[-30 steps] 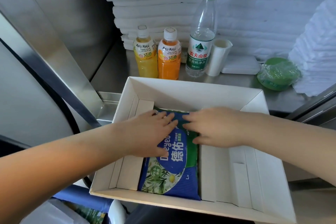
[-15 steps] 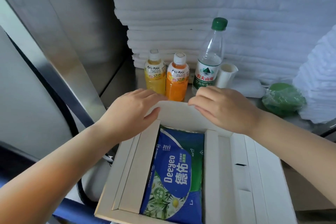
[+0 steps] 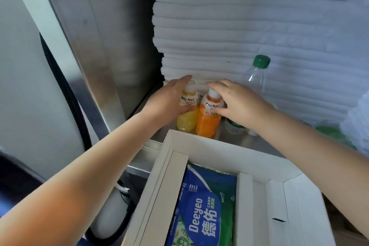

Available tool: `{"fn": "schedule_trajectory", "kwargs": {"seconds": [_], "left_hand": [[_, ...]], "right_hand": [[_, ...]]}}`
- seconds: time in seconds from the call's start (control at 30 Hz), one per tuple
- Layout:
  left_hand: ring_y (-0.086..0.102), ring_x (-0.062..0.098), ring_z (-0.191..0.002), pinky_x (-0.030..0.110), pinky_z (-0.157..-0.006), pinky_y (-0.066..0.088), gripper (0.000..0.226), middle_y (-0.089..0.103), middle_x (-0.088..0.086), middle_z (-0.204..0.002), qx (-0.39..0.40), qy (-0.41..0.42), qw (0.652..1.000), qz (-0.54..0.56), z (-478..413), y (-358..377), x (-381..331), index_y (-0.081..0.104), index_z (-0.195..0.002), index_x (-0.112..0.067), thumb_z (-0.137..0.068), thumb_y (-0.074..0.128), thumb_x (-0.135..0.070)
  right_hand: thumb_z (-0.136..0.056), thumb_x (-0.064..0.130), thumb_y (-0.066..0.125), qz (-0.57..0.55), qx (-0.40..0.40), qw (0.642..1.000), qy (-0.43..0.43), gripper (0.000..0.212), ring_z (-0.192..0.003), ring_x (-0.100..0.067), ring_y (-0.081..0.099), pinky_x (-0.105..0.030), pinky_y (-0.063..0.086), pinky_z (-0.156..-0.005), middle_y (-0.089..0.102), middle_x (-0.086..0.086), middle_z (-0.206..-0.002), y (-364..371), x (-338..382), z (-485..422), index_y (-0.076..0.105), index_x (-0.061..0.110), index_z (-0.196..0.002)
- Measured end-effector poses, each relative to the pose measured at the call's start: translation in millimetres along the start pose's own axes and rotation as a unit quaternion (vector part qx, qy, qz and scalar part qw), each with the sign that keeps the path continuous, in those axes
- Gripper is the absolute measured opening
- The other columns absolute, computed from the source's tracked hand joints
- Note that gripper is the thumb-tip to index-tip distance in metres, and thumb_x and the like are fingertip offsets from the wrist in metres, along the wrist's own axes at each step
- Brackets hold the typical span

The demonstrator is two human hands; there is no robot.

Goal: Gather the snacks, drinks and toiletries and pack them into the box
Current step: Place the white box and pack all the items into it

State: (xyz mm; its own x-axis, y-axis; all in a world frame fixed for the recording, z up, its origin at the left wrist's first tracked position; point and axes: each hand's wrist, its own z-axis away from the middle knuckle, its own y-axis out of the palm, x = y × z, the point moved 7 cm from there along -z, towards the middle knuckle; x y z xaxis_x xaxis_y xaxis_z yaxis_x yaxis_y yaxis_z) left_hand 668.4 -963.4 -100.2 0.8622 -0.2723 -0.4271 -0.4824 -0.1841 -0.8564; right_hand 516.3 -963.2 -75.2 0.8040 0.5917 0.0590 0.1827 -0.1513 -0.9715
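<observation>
both hands left the box [image 3: 199,143] and went to 12 o'clock. my left hand [image 3: 167,102] wraps the yellow bottle [image 3: 185,122], my right hand [image 3: 239,104] the orange bottle [image 3: 206,124]. the bottles touch, so i think one may tip.

Steel bench [image 3: 235,138], back corner, metal panel on its left. A stack of folded white towels [image 3: 239,36] fills the rear. In front of it, left to right: yellow juice bottle [image 3: 186,122], orange juice bottle [image 3: 206,124] just beside it, clear water bottle [image 3: 256,82] with green cap, upright. Green wrapped item [image 3: 335,134] far right, partly hidden. White box [image 3: 199,142] meets the front edge; whether it rests on the bench is unclear.
</observation>
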Motion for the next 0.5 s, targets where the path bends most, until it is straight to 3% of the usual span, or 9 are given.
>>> {"fn": "schedule_trajectory", "kwargs": {"seconds": [0.13,0.27,0.4,0.5], "left_hand": [[0.054,0.022,-0.112,0.036,-0.086,0.050,0.081,0.048,0.004,-0.135,0.013,-0.004,0.999,0.033,-2,2,5,0.024,-0.145,-0.031,-0.079,0.071,-0.034],[0.053,0.020,-0.114,0.028,-0.084,0.047,0.080,0.047,0.001,-0.137,0.019,-0.014,0.998,0.053,1,-1,16,0.023,-0.145,-0.033,-0.081,0.070,-0.029],[0.051,0.019,-0.116,0.024,-0.081,0.039,0.080,0.047,-0.001,-0.137,-0.022,-0.039,0.998,0.038,7,-16,36,0.022,-0.145,-0.033,-0.081,0.070,-0.031],[0.051,0.022,-0.116,0.025,-0.080,0.037,0.078,0.048,0.000,-0.135,-0.068,-0.067,0.995,0.030,11,-27,46,0.023,-0.145,-0.033,-0.082,0.069,-0.030]], "right_hand": [[-0.079,0.027,0.074,-0.029,0.002,1.000,0.005,0.069,-0.119,-0.020,0.051,-0.028,0.041,-0.091,0.049,0.000,-0.138,-1,-4,-6,0.041,0.023,-0.139],[-0.074,0.025,0.077,-0.054,0.025,0.998,0.016,0.068,-0.113,-0.018,0.052,-0.025,0.040,-0.085,0.053,0.000,-0.133,1,-8,-9,0.046,0.022,-0.135],[-0.070,0.028,0.080,-0.069,0.026,0.997,0.012,0.063,-0.093,-0.009,0.048,-0.024,0.038,-0.074,0.059,0.001,-0.123,-1,-8,-17,0.051,0.023,-0.126],[-0.068,0.030,0.081,-0.071,0.032,0.997,0.001,0.061,-0.092,-0.010,0.051,-0.025,0.040,-0.072,0.060,0.003,-0.119,2,0,-31,0.053,0.024,-0.122]]}}
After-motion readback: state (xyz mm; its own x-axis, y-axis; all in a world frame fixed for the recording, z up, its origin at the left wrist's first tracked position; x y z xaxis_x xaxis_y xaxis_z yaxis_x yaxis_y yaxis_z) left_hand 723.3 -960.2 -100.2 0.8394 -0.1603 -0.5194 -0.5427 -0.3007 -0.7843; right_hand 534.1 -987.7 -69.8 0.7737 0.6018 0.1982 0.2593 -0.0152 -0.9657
